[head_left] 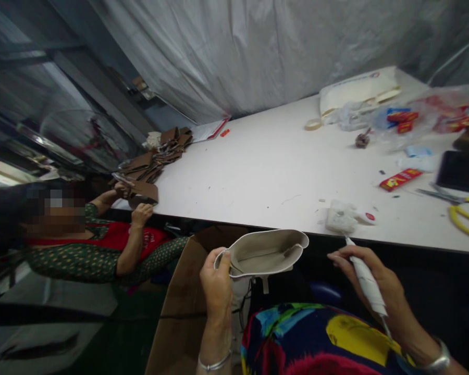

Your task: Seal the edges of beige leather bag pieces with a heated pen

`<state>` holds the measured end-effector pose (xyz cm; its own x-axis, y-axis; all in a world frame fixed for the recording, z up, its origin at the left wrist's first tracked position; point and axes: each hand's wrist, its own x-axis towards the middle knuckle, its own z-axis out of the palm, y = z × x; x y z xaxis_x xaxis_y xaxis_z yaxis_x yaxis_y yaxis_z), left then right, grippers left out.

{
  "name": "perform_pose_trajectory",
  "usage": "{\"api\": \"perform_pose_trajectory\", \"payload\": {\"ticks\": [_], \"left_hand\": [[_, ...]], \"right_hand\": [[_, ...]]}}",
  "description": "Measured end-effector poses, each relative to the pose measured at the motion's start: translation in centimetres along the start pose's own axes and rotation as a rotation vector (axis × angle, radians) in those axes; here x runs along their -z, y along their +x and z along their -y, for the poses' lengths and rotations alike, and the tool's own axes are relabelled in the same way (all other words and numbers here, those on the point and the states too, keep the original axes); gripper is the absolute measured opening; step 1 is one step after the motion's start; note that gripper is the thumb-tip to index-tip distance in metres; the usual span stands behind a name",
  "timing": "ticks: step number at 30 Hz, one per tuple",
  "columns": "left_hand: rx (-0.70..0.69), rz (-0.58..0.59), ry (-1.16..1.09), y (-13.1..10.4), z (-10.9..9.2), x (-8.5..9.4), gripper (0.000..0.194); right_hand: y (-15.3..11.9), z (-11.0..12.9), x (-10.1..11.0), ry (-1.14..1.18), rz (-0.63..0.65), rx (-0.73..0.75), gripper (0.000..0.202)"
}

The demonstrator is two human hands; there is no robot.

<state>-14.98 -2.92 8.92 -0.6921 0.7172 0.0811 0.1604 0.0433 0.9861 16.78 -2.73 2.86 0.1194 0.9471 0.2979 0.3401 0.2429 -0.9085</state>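
My left hand (218, 284) is closed on one end of a beige bag (268, 252). Its mouth faces up, showing the pale lining, and a short strap hangs below it. In my right hand (375, 276) is a pen-like tool (367, 284) wrapped in white, with a thin cord at its lower end. The tool's narrow tip points at a whitish, plastic-looking lump (341, 216) on the table edge; I cannot tell whether they touch. A gap separates the bag from the tool.
The white table (234, 177) carries yellow-handled scissors (463, 200), a red packet (400, 179), a tape roll (313, 124) and plastic bags (414, 117). At left, a co-worker (117, 250) handles brown pieces (144, 192) beside a pile. A cardboard box (183, 307) stands below the table edge.
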Motion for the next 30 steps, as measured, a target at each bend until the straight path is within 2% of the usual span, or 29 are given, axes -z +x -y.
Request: {"api": "perform_pose_trajectory", "payload": {"ticks": [2, 5, 8, 13, 19, 25, 30], "left_hand": [[-0.026, -0.047, 0.052, -0.4, 0.8, 0.1, 0.037], [-0.067, -0.045, 0.091, -0.8, 0.7, 0.4, 0.035], [-0.088, -0.022, 0.131, -1.2, 0.2, 0.5, 0.033], [-0.104, 0.006, 0.182, -1.8, 0.2, 1.0, 0.032], [-0.081, 0.031, 0.224, -1.7, 1.2, 2.3, 0.028], [-0.068, 0.09, 0.195, -2.0, 2.4, 3.0, 0.028], [-0.118, 0.057, 0.232, -1.7, 3.5, 3.4, 0.03]], "right_hand": [[0.6, 0.2, -0.5, -0.011, 0.097, 0.07, 0.025], [1.5, 0.6, -1.7, -0.036, 0.276, 0.154, 0.027], [2.3, 1.0, -3.3, -0.148, 0.347, 0.248, 0.036], [3.3, 1.4, -5.9, -0.392, 0.374, 0.324, 0.032], [2.9, 1.7, -7.0, -0.488, 0.24, 0.33, 0.028], [2.2, 0.9, -7.6, -0.382, 0.222, 0.357, 0.017], [1.7, 0.5, -7.4, -0.248, 0.264, 0.291, 0.019]]}}
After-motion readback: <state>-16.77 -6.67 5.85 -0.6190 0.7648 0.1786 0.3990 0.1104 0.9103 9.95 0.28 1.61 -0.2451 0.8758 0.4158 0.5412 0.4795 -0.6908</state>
